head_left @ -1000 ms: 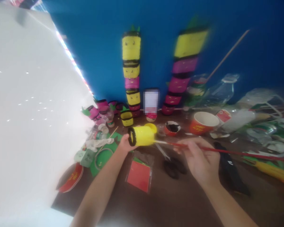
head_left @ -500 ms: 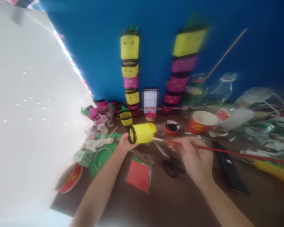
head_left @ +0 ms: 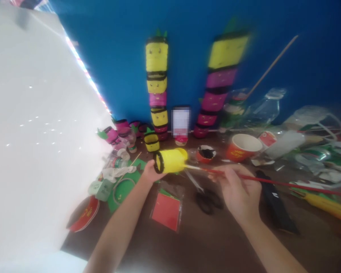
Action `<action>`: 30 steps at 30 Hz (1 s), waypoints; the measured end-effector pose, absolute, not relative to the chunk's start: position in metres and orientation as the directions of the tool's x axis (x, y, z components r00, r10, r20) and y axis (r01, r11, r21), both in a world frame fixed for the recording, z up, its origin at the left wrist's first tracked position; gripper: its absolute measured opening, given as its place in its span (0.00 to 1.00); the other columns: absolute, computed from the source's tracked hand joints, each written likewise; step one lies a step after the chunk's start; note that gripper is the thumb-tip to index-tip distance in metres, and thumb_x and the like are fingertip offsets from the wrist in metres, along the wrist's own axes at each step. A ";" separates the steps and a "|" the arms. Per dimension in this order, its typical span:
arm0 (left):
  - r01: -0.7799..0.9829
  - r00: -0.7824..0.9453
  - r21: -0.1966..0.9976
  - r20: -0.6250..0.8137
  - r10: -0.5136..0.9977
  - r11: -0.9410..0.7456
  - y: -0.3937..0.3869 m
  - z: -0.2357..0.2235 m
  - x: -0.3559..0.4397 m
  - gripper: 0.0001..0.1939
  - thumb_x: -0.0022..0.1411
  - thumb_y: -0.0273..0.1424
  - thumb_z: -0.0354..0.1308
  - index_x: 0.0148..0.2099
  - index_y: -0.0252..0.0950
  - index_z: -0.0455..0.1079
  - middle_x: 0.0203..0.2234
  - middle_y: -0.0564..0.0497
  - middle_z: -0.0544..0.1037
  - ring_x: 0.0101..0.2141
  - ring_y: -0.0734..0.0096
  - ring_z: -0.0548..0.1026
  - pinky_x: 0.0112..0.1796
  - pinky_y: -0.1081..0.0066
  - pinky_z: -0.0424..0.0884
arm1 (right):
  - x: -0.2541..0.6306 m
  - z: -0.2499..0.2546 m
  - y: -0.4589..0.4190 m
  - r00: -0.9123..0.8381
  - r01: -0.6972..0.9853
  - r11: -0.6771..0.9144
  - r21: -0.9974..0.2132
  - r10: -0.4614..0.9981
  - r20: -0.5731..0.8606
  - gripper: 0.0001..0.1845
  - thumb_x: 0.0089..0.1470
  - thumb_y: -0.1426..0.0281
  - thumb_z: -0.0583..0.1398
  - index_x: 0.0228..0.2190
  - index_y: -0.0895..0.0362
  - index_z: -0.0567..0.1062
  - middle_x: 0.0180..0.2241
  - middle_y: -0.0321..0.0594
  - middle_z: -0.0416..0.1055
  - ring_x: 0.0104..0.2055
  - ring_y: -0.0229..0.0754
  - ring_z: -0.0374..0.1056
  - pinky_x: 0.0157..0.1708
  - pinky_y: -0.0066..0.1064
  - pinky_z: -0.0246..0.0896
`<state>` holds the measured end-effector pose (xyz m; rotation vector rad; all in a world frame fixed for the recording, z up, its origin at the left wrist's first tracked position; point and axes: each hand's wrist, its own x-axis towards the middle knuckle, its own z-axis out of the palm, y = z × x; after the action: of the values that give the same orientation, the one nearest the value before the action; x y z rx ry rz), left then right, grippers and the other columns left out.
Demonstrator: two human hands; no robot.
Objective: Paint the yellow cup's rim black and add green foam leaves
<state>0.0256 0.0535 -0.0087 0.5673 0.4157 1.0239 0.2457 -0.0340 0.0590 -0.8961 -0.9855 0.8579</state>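
My left hand (head_left: 152, 172) is closed on a yellow cup-like container (head_left: 173, 160) with a black rim, held sideways with the rim towards the left. Its fingers are partly hidden by the container. My right hand (head_left: 238, 189) pinches a long red paintbrush (head_left: 267, 180). The brush's pale tip is at the right end of the yellow container, by its lower edge; whether it touches is hard to tell. Just behind, a small red cup (head_left: 206, 153) holds something black. Below the brush lie black-handled scissors (head_left: 206, 200), and left of them a packet of red paper (head_left: 166, 211).
Against the blue wall stand two stacks of painted yellow and pink containers (head_left: 156, 57). At the right are a red paper cup (head_left: 244, 148), clear plastic bottles (head_left: 268, 104), a black flat object (head_left: 275, 201) and a yellow tool (head_left: 324, 204). A tape ring (head_left: 124, 191) lies on green sheets at left.
My right hand and the paintbrush have shifted slightly to the right, the tip drawing back a little along the container. My left hand holds the container in nearly the same place.
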 end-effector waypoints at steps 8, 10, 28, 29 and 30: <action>-0.668 0.474 0.625 -0.061 0.878 0.404 0.054 -0.010 0.024 0.29 0.38 0.40 0.62 0.45 0.34 0.70 0.40 0.43 0.76 0.56 0.48 0.59 0.57 0.51 0.45 | 0.246 0.060 -0.034 0.268 -0.194 0.381 -0.904 0.907 0.325 0.05 0.51 0.66 0.61 0.26 0.54 0.75 0.25 0.36 0.73 0.26 0.37 0.69 0.27 0.30 0.68; -0.665 0.481 0.626 -0.057 0.875 0.407 0.054 -0.009 0.025 0.29 0.37 0.40 0.63 0.44 0.34 0.70 0.41 0.44 0.77 0.57 0.48 0.59 0.57 0.52 0.45 | 0.245 0.060 -0.034 0.265 -0.208 0.371 -0.905 0.912 0.313 0.05 0.51 0.66 0.61 0.26 0.54 0.75 0.25 0.35 0.73 0.25 0.37 0.69 0.26 0.29 0.68; -0.671 0.493 0.627 -0.020 0.870 0.395 0.055 -0.013 0.024 0.30 0.42 0.43 0.60 0.47 0.34 0.69 0.46 0.43 0.74 0.59 0.50 0.55 0.58 0.53 0.42 | 0.249 0.059 -0.030 0.346 -0.234 0.395 -0.889 0.888 0.304 0.07 0.49 0.65 0.62 0.24 0.55 0.75 0.23 0.34 0.72 0.24 0.35 0.69 0.25 0.27 0.68; -0.669 0.500 0.628 -0.015 0.866 0.397 0.055 -0.013 0.024 0.30 0.42 0.43 0.60 0.47 0.34 0.69 0.46 0.44 0.74 0.59 0.50 0.56 0.58 0.53 0.42 | 0.248 0.060 -0.030 0.330 -0.260 0.389 -0.883 0.896 0.298 0.07 0.48 0.65 0.63 0.24 0.55 0.75 0.23 0.34 0.72 0.24 0.35 0.69 0.24 0.27 0.68; -0.666 0.508 0.629 -0.013 0.861 0.402 0.055 -0.013 0.024 0.29 0.42 0.43 0.60 0.47 0.34 0.69 0.46 0.44 0.74 0.58 0.49 0.56 0.58 0.52 0.42 | 0.247 0.061 -0.030 0.309 -0.276 0.378 -0.884 0.905 0.291 0.08 0.48 0.64 0.63 0.24 0.55 0.75 0.23 0.35 0.72 0.24 0.35 0.69 0.24 0.27 0.68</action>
<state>0.0235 0.0551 -0.0128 0.6098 0.3638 0.9915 0.2470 -0.0303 0.0610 -0.8313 -0.9281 0.9122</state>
